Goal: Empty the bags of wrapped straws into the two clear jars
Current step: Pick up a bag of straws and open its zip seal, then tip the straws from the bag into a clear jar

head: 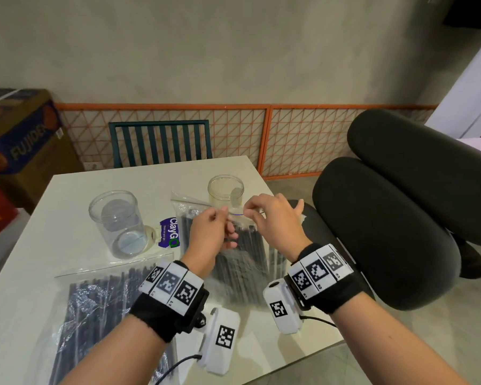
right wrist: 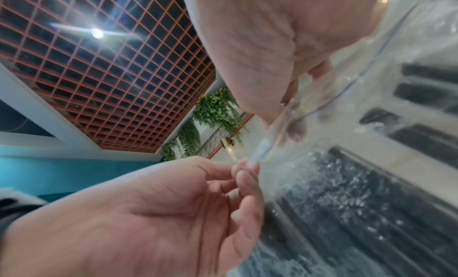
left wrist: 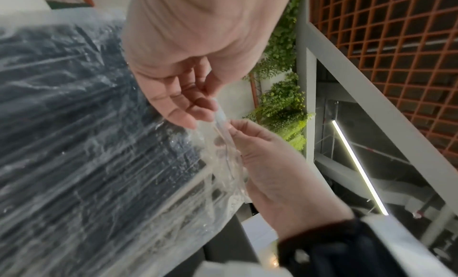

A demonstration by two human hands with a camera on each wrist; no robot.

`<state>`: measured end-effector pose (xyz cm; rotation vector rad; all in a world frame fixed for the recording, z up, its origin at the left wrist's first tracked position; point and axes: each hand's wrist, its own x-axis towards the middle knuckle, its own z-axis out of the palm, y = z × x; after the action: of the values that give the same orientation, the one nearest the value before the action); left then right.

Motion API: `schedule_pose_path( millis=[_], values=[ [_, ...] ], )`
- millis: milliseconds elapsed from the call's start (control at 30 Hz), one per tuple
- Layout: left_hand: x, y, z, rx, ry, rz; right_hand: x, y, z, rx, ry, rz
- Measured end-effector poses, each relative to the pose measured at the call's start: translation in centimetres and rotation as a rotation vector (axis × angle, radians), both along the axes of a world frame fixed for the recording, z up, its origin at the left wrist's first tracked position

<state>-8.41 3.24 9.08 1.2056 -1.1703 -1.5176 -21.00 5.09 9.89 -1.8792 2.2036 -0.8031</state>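
White tabletop (head: 67,207) carried two empty clear jars, the near jar (head: 117,223) at ten o'clock and the far jar (head: 226,193) at twelve. Between them, lifted, was the held bag of straws (head: 242,262); a second bag (head: 100,315) lay at seven o'clock. The left hand (head: 211,232) and right hand (head: 275,220) each pinched the bag's zip lip. Best practice, I judged: peel the lips apart evenly, mouth upward, so nothing spilled early.

I hold one clear bag of black wrapped straws (head: 242,262) upright; another bag (head: 100,309) lies flat near two empty clear jars (head: 117,223).
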Motion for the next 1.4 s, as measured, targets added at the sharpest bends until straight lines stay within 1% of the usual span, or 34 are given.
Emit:
schedule_pose_path(
  millis=[100, 167, 200, 267, 367, 467, 600, 767, 867, 900, 933, 1033, 1067, 1100, 1200, 1233, 1267, 1333, 1367, 1400],
  values=[
    [0.3, 0.7, -0.6, -0.006, 0.021, -0.020, -0.4, -1.0, 0.1, -0.033, -0.026, -0.131],
    [0.5, 1.2, -0.9, -0.006, 0.033, -0.016, -0.4, -1.5, 0.1, -0.051, -0.005, -0.187],
    [0.5, 1.2, -1.0, -0.005, 0.036, -0.014, -0.2, -1.6, 0.0, -0.056, 0.017, -0.173],
    [0.7, 1.2, -1.0, -0.007, 0.021, -0.024, 0.5, -1.3, -0.1, -0.061, 0.036, -0.078],
    [0.8, 0.9, -0.4, -0.015, -0.048, -0.062, 2.0, -0.7, -0.1, -0.060, -0.013, 0.059],
    [1.2, 0.2, 0.3, -0.022, -0.108, -0.013, 2.7, -0.6, -0.1, -0.085, -0.049, 0.096],
    [2.2, -0.2, 0.8, -0.013, -0.094, 0.031, 2.7, -0.8, -0.3, -0.091, -0.052, 0.074],
    [2.7, 1.7, 0.7, 0.001, -0.029, 0.016, 2.1, -2.1, 0.4, -0.117, -0.118, -0.085],
    [3.4, 2.3, 0.6, 0.007, -0.050, -0.006, 2.1, -2.4, 0.5, -0.103, -0.132, -0.094],
    [3.7, 2.2, 0.6, -0.003, -0.096, -0.008, 2.1, -2.3, 0.4, -0.102, -0.140, -0.076],
    [4.1, 1.8, 0.5, -0.035, -0.181, 0.007, 2.3, -2.3, 0.3, -0.104, -0.146, -0.053],
    [5.1, 0.1, 0.9, -0.206, -0.545, 0.141, 2.4, -2.0, 0.2, -0.096, -0.126, -0.008],
    [5.6, -0.6, 1.2, -0.233, -0.630, 0.169, 2.6, -2.0, 0.3, -0.093, -0.116, 0.011],
    [5.9, -1.2, 1.6, -0.247, -0.691, 0.147, 2.6, -1.8, 0.4, -0.086, -0.106, 0.035],
    [6.9, -2.8, 2.6, -0.261, -0.865, -0.075, 2.6, -1.2, 0.8, -0.046, -0.023, 0.105],
    [7.2, -3.1, 2.8, -0.241, -0.875, -0.139, 2.3, -0.9, 1.0, -0.018, 0.050, 0.082],
    [7.4, -3.4, 2.9, -0.216, -0.843, -0.166, 1.8, -0.5, 1.3, 0.034, 0.146, 0.034],
    [7.8, -3.5, 2.6, -0.132, -0.708, -0.165, 0.6, 0.5, 1.9, 0.203, 0.288, -0.100],
    [7.9, -3.4, 2.5, -0.078, -0.608, -0.154, 0.0, 1.1, 2.1, 0.278, 0.292, -0.154],
    [8.0, -3.3, 2.2, -0.012, -0.499, -0.141, -0.7, 1.6, 2.2, 0.321, 0.243, -0.178]
  ],
)
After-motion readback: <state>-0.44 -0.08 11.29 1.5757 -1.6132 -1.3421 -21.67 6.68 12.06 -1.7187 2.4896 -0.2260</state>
